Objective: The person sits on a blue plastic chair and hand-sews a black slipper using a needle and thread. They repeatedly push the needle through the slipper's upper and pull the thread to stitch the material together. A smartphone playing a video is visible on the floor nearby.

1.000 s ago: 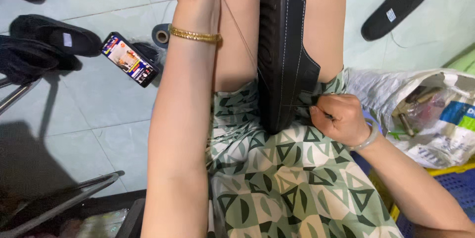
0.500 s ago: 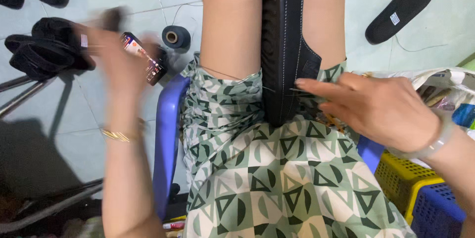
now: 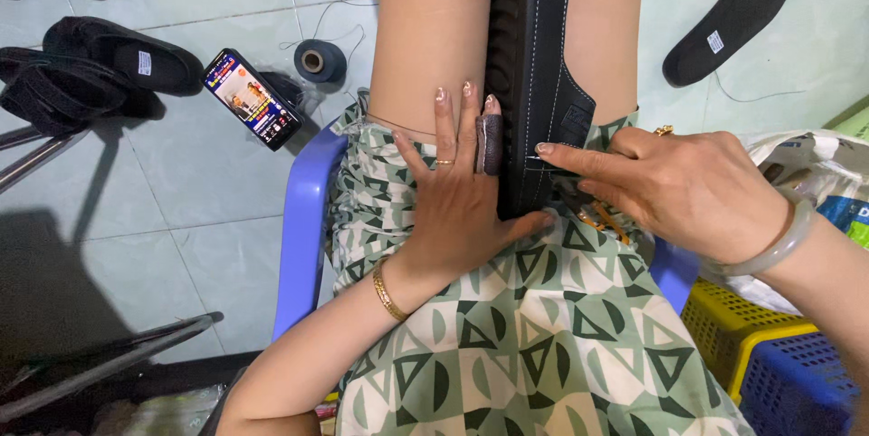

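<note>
While the left hand (image 3: 457, 210) steadies, the shoe (image 3: 534, 74) (black) lies alongside.

The left hand (image 3: 453, 205) wears a gold ring, a gold bracelet (image 3: 387, 291) and a dark finger guard (image 3: 490, 142). The right hand (image 3: 674, 187) has a pale green bangle (image 3: 769, 250). A green patterned dress (image 3: 543, 336) covers the lap.

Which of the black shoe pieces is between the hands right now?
The stitched black shoe wedged upright between the knees: the left hand lies flat beside it and the right hand touches its lower edge. The sole and the other shoes lie on the floor.
</note>
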